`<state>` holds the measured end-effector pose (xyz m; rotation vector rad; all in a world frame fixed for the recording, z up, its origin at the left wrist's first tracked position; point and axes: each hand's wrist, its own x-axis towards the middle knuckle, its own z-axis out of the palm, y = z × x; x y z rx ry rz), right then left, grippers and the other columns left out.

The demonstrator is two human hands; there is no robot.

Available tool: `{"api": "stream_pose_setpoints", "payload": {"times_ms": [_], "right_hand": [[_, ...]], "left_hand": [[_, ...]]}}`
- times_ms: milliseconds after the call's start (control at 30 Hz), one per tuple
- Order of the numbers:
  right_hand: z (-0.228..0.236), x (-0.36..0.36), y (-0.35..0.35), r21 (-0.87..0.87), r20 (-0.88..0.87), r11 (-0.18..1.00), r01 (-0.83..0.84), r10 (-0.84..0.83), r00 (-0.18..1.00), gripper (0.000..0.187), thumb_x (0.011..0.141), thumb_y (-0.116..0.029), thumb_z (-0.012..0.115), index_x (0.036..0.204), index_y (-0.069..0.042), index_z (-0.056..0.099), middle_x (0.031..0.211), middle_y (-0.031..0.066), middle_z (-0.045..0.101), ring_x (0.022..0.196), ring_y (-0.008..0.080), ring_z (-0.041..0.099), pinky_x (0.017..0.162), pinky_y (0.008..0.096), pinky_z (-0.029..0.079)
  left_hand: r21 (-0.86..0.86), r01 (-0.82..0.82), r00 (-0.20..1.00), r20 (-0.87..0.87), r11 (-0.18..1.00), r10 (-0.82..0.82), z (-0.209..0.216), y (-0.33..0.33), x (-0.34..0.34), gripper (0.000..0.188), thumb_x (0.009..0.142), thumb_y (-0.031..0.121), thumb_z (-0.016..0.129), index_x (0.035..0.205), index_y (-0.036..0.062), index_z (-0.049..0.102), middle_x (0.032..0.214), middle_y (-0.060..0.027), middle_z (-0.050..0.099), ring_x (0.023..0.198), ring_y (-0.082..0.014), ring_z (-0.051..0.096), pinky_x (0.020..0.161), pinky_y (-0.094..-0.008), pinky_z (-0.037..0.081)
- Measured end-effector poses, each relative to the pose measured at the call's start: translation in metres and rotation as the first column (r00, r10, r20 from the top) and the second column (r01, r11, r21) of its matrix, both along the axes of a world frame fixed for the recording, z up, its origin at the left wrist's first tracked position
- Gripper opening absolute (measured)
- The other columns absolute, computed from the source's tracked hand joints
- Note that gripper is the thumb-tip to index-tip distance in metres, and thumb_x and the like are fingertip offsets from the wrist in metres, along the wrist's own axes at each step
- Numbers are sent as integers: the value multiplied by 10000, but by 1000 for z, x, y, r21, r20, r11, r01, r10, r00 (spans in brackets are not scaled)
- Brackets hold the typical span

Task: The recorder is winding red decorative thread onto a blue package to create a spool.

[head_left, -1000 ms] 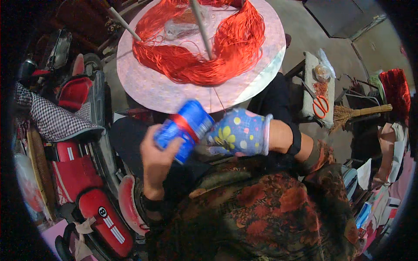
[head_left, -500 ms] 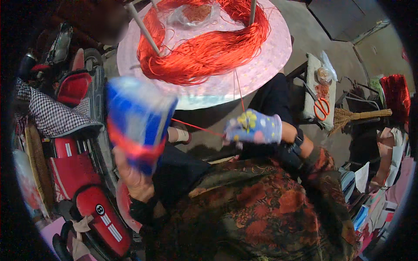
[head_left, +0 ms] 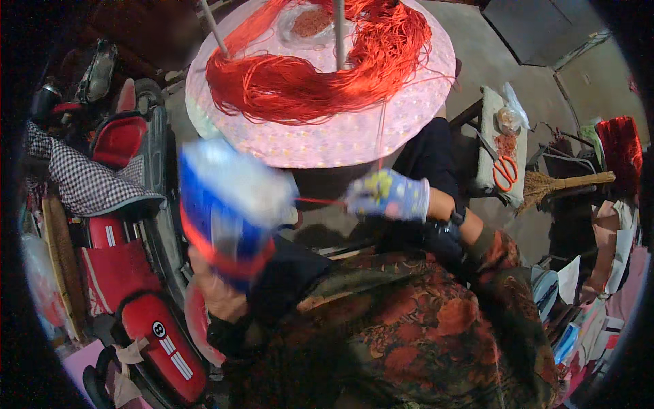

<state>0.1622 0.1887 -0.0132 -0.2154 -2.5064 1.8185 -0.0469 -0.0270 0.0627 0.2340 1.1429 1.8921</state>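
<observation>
My bare left hand grips a blue and white canister, blurred by motion, with red cord wound round its lower part. A single strand of red cord runs from the canister across to my right hand. That hand wears a blue-grey glove with flowers and dots, its fingers closed on the cord. From there the cord rises to a large loose hank of red cord, which lies round upright posts on a round pink tabletop.
A clear plastic bag of reddish-brown bits sits inside the hank. On the right, orange-handled scissors lie on a padded bench, beside a straw broom. A red and black vehicle and a checked cloth stand on the left.
The hank and posts have turned on the table, the near right post swinging leftward. The canister has moved slightly right and tilted. My right hand has shifted a little left and up.
</observation>
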Motion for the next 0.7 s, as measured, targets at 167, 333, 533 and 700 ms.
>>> {"api": "stream_pose_setpoints", "payload": {"times_ms": [167, 333, 533, 700], "right_hand": [[47, 8, -12, 263, -163, 940, -217, 265, 950, 147, 905, -169, 637, 987, -57, 685, 873, 101, 695, 784, 263, 678, 693, 348, 529], [48, -21, 15, -68, -147, 997, 33, -43, 988, 157, 898, -185, 668, 968, -46, 688, 852, 47, 708, 766, 118, 654, 702, 303, 521], [30, -16, -22, 348, 26, 925, -156, 157, 987, 151, 922, -238, 601, 991, -118, 662, 822, 117, 693, 769, 296, 682, 683, 400, 538], [59, -17, -5, 522, -74, 826, -211, 291, 954, 168, 839, -290, 688, 870, -127, 663, 777, 122, 679, 754, 349, 669, 647, 431, 529]], "left_hand": [[-584, 31, 494, -697, 811, -520, -20, 17, -12, 576, 760, 236, 811, 1241, 30, 569, 1080, -89, 643, 946, -182, 623, 863, -335, 511], [-367, 665, 521, -396, 650, -756, -12, 22, -3, 617, 657, 264, 844, 1166, 20, 597, 1041, -62, 648, 922, -158, 620, 851, -316, 503], [-128, 118, 973, -185, 985, -140, -2, 20, 4, 598, 695, 297, 826, 1171, 15, 598, 1039, -91, 645, 926, -151, 623, 860, -309, 503], [-656, 382, 380, -530, 651, -758, -28, 32, 0, 554, 699, 200, 817, 1181, 29, 603, 998, -72, 662, 890, -152, 629, 831, -324, 513]]}}
